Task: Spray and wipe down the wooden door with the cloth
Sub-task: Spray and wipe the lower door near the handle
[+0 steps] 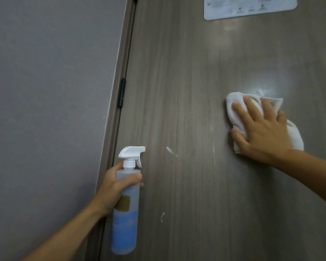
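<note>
Grey-brown wood grain fills most of our view: the wooden door (186,110) stands straight ahead of us. Our right hand (260,130) lies flat on the white cloth (233,102), fingers straight and spread, pressing it against the door's right half. Just above the cloth the surface shines, possibly wet, though the blur keeps us from being sure. Our left hand (117,187) wraps around the neck of the spray bottle (125,213), thumb and fingers curled tight, holding it upright near the door's hinge side with the white nozzle pointing right. Blue liquid fills its lower half. A black hinge (121,92) sits on the frame above, beside a grey wall (45,91). A pale sign (250,7) is fixed to the door's top.
</note>
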A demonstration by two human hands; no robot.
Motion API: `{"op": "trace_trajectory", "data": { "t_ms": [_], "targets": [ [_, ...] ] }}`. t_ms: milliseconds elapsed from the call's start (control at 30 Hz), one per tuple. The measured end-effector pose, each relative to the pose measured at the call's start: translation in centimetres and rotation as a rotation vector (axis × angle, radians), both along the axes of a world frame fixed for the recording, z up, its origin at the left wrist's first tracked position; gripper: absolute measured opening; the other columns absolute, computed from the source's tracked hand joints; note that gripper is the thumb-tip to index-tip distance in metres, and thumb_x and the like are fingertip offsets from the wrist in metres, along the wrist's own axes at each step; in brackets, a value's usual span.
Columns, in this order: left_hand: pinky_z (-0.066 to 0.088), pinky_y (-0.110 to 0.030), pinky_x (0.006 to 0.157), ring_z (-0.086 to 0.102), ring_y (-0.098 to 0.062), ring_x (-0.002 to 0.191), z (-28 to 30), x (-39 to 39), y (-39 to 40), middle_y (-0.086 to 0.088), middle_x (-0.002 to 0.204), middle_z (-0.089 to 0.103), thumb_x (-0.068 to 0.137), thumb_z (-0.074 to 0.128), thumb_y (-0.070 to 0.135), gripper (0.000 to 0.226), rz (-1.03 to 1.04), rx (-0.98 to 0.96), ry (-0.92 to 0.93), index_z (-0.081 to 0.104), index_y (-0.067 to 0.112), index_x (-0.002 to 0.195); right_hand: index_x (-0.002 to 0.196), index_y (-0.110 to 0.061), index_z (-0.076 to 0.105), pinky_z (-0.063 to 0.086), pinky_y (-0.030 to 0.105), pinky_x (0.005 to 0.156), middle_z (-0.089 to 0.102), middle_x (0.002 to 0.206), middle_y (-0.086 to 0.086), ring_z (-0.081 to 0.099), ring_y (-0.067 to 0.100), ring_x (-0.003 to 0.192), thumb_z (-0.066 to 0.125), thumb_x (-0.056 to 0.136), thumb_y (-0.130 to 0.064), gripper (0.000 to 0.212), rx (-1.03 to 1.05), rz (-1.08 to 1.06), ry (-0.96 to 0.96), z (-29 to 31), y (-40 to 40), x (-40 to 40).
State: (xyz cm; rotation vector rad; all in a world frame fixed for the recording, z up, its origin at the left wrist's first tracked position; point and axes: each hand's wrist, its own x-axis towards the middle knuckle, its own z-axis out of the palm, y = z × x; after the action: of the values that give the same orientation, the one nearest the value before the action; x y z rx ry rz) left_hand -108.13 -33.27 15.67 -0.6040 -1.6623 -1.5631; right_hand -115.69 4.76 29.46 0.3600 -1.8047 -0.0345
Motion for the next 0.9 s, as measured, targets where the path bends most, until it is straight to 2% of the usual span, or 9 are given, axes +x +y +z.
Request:
{"op": "trace_trajectory", "data": {
  "t_ms": [200,300,333,433,467,567,733,800,900],
  "targets": [
    [0.059,-0.039,0.063,0.070,-0.039,0.073,-0.8,-1.9,-1.5,-0.024,0.083,0.068,0.053,0.091,0.038,0.054,-0.117,0.058,0.021,0.072,0.011,0.095,0.166,-0.033,0.017,0.020,0.070,0.118,0.015,0.175,0.002,0.010,0.041,0.160,0.018,0.100,-0.060,0.071,0.003,0.022,0.040,0.7,-7.8,-0.4],
    [0.059,-0.038,0.058,0.070,-0.036,0.070,-0.9,-2.6,-1.8,-0.023,0.082,0.069,0.045,0.095,0.046,0.082,-0.162,0.130,0.044,0.065,0.000,0.106,0.164,-0.033,0.022,0.022,0.068,0.117,0.021,0.173,0.002,0.015,0.042,0.158,0.026,0.099,-0.058,0.070,0.010,0.041,0.078,1.1,-12.0,-0.2],
    [0.059,-0.038,0.058,0.070,-0.035,0.069,-0.8,-2.7,-2.0,-0.023,0.081,0.069,0.046,0.093,0.042,0.082,-0.169,0.142,0.050,0.063,-0.002,0.108,0.164,-0.033,0.023,0.024,0.067,0.116,0.022,0.172,0.002,0.016,0.042,0.158,0.029,0.099,-0.057,0.069,0.022,0.035,0.083,1.0,-13.0,-0.1],
    [0.059,-0.037,0.057,0.071,-0.033,0.067,-0.8,-2.9,-2.6,-0.021,0.080,0.068,0.060,0.079,0.027,0.056,-0.226,0.129,0.038,0.063,0.001,0.106,0.162,-0.031,0.028,0.029,0.063,0.111,0.028,0.170,0.004,0.022,0.044,0.154,0.037,0.097,-0.056,0.070,0.121,0.010,0.119,-0.9,-15.2,0.0],
    [0.059,-0.037,0.057,0.070,-0.033,0.067,-0.8,-2.9,-2.6,-0.021,0.080,0.068,0.062,0.077,0.026,0.054,-0.245,0.132,0.028,0.063,0.002,0.108,0.162,-0.030,0.030,0.030,0.062,0.109,0.029,0.169,0.006,0.024,0.045,0.153,0.040,0.096,-0.056,0.072,0.176,0.011,0.130,-2.0,-15.6,0.0],
    [0.059,-0.037,0.059,0.070,-0.032,0.069,-0.9,-2.6,-2.6,-0.019,0.080,0.068,0.060,0.078,0.034,0.066,-0.278,0.163,0.013,0.062,0.001,0.114,0.163,-0.029,0.030,0.030,0.062,0.108,0.028,0.171,0.009,0.023,0.049,0.154,0.046,0.093,-0.059,0.078,0.346,0.009,0.128,-5.7,-15.9,-0.1],
    [0.059,-0.038,0.061,0.071,-0.032,0.070,-1.5,-2.2,-2.6,-0.020,0.080,0.069,0.059,0.079,0.035,0.059,-0.222,0.105,0.010,0.065,0.002,0.106,0.165,-0.027,0.030,0.034,0.065,0.107,0.028,0.171,0.013,0.025,0.052,0.153,0.049,0.096,-0.059,0.079,0.601,-0.011,0.128,-10.9,-13.2,0.0],
    [0.060,-0.040,0.064,0.073,-0.035,0.073,-1.8,-2.2,-2.4,-0.022,0.082,0.071,0.059,0.082,0.036,0.057,-0.158,0.068,0.025,0.067,0.003,0.103,0.164,-0.027,0.035,0.038,0.063,0.107,0.033,0.169,0.014,0.032,0.051,0.151,0.050,0.096,-0.059,0.077,0.632,0.012,0.144,-10.6,-12.0,0.1],
    [0.060,-0.036,0.064,0.075,-0.037,0.075,-1.8,-2.1,-2.0,-0.022,0.084,0.071,0.058,0.083,0.035,0.054,-0.122,0.070,0.036,0.069,0.005,0.101,0.160,-0.027,0.043,0.040,0.058,0.102,0.039,0.165,0.015,0.041,0.049,0.144,0.052,0.093,-0.059,0.076,0.540,0.030,0.153,-8.4,-12.3,0.1]
  ]
}}
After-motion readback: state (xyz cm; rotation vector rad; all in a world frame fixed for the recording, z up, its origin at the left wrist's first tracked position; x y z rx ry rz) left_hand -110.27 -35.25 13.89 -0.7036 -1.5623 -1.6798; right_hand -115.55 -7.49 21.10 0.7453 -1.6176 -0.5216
